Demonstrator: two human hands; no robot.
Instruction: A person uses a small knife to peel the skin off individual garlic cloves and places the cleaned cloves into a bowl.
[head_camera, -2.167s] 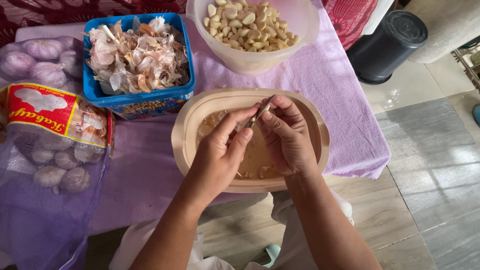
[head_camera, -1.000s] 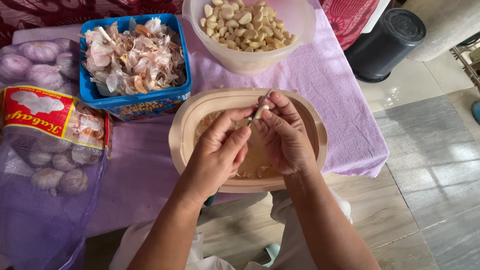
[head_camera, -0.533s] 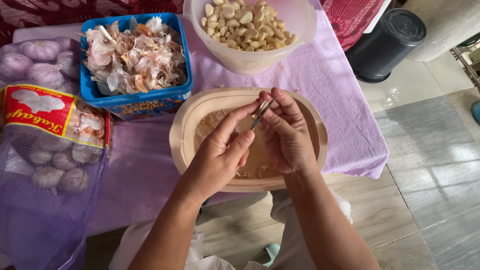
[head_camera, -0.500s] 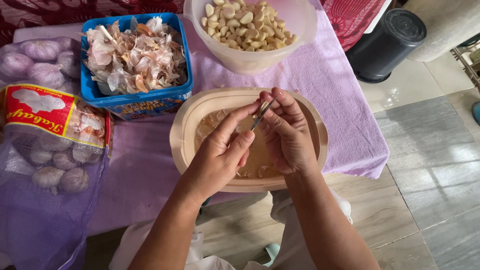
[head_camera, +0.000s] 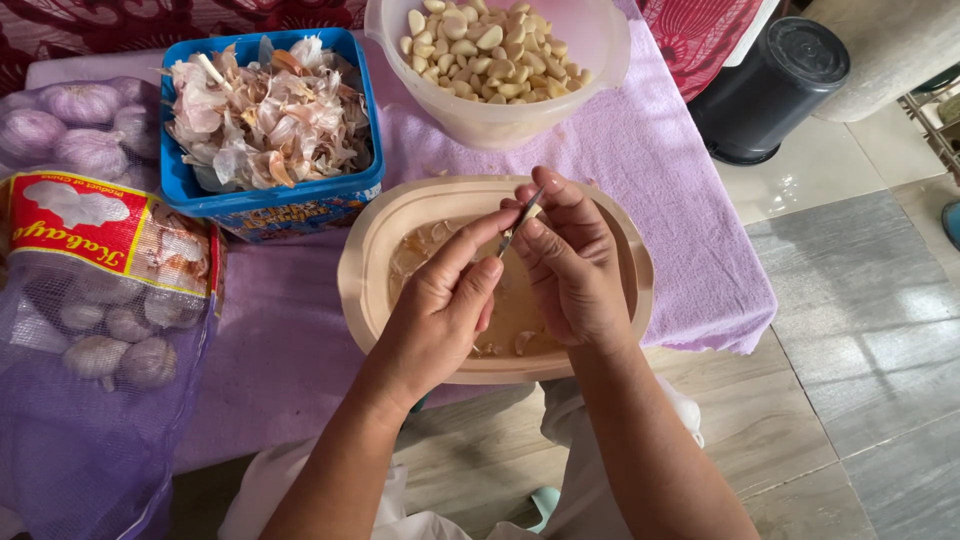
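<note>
Head view: right hand (head_camera: 572, 275) fingers grip a small knife (head_camera: 520, 220), left hand (head_camera: 440, 315) fingers pinch something hidden

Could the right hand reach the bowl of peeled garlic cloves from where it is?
Probably yes: the bowl of peeled garlic cloves sits just beyond the right hand, nothing between them, though that hand holds a small knife.

1. It looked like a home: a tiled floor (head_camera: 850, 330) and patterned red fabric (head_camera: 700, 30).
2. A lilac cloth (head_camera: 640, 150) covered the counter, crowded with plastic food tubs (head_camera: 275, 195).
</note>
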